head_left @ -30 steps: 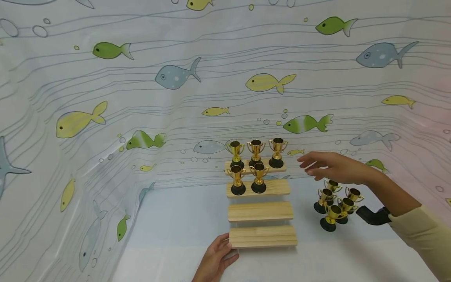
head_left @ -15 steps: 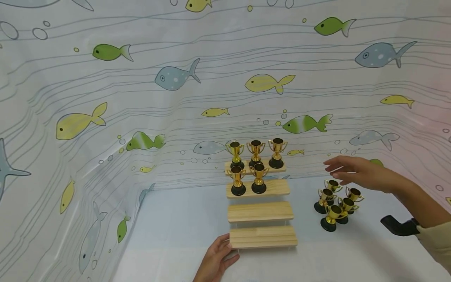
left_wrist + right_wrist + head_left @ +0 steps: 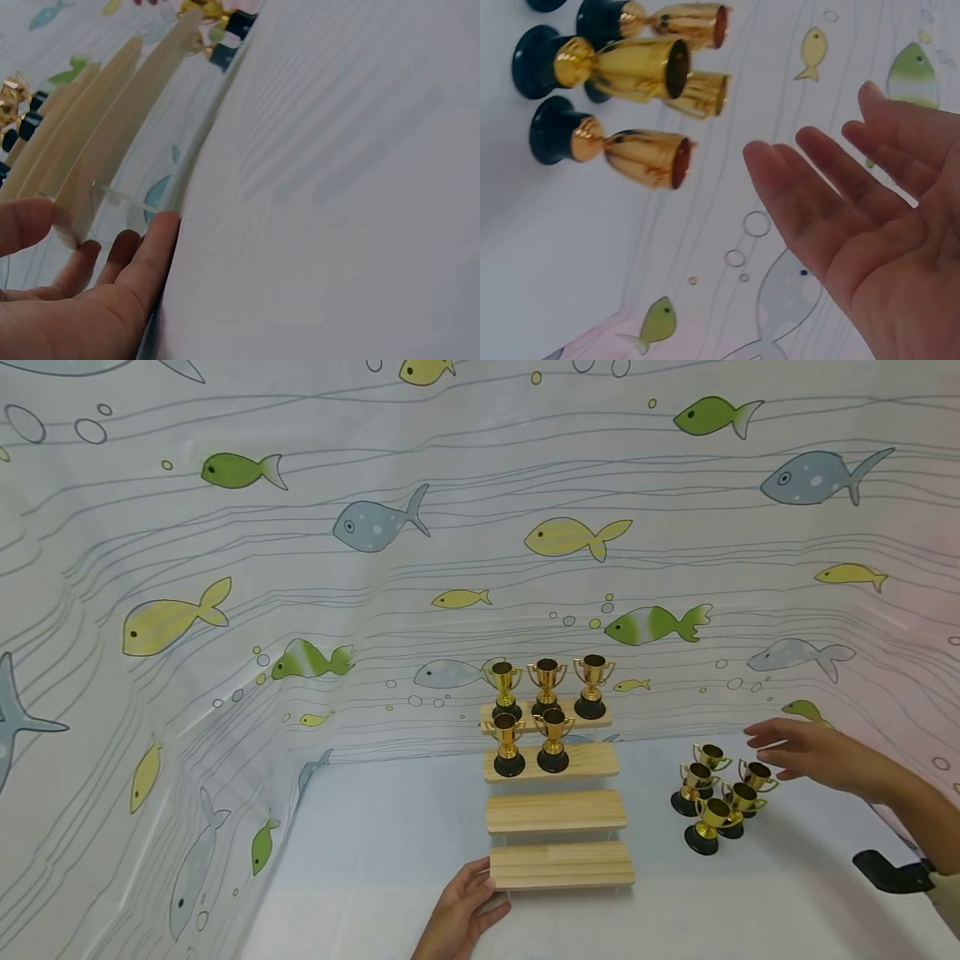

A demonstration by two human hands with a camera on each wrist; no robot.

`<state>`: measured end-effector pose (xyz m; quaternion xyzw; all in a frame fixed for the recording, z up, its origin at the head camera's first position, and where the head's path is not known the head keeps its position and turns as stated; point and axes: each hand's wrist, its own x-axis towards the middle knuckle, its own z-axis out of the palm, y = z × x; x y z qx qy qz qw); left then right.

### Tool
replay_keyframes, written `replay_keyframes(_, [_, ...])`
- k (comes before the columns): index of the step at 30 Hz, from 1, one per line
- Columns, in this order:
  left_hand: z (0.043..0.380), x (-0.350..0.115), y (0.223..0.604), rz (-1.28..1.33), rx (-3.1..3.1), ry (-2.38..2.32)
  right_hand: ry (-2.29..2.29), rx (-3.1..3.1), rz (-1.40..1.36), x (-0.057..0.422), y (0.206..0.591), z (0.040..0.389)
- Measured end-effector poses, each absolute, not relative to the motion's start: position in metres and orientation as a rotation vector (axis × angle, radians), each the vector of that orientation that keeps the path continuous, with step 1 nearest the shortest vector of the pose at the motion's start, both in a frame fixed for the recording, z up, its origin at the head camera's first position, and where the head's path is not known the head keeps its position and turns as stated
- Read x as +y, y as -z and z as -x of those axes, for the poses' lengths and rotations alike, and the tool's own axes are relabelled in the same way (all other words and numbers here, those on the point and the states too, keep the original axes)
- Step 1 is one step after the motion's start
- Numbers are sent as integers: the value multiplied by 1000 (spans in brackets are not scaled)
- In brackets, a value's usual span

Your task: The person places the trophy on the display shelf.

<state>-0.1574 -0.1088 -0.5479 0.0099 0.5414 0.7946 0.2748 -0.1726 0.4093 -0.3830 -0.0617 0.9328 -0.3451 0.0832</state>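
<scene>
My left hand (image 3: 459,908) grips the left end of the lowest board of a tiered wooden display stand (image 3: 561,865). In the left wrist view the thumb (image 3: 28,223) lies over the board's end and the fingers reach beneath it. Three gold trophy cups (image 3: 592,683) with black bases stand on the top tier, two more trophy cups (image 3: 553,742) on the second. My right hand (image 3: 828,758) hovers just right of a cluster of several trophy cups (image 3: 716,814) on the table. Its fingers are loosely extended and hold nothing; the right wrist view shows them apart from the nearest trophy cup (image 3: 649,157).
The two lower tiers (image 3: 555,811) are bare wood. A white fish-patterned sheet (image 3: 420,635) rises behind and at both sides of the pale table (image 3: 375,835). A black strap piece (image 3: 892,872) hangs by the right sleeve.
My right hand has moved rightward and slightly down, from beside the stand's top tier to the right side of the trophy cluster. The left hand keeps its hold; the trophies have not moved.
</scene>
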Motion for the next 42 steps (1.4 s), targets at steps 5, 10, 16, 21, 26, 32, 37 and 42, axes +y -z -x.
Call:
replay_keyframes(5, [158,-109,547,-26,1469,-2139,1017,2812,135,416,399,174])
replay_keyframes(10, [158,-109,549,-23,1455,-2135,1010,2802,84,420,411,176])
replay_keyframes(16, [158,-109,549,-34,1449,-2136,1079,2728,56,424,428,176])
replay_keyframes(21, [159,-110,548,-27,1457,-2132,1151,2676,43,427,442,177])
replay_keyframes(26, [158,-109,548,-15,1449,-2136,1163,2647,4,426,450,177])
replay_keyframes(32, [158,-109,548,-24,1447,-2141,1131,2649,-46,426,456,176])
replay_keyframes(37, [157,-110,548,-19,1450,-2142,1132,2652,-69,429,462,176])
replay_keyframes(42, [157,-109,547,-21,1450,-2143,1140,2682,-51,428,464,176])
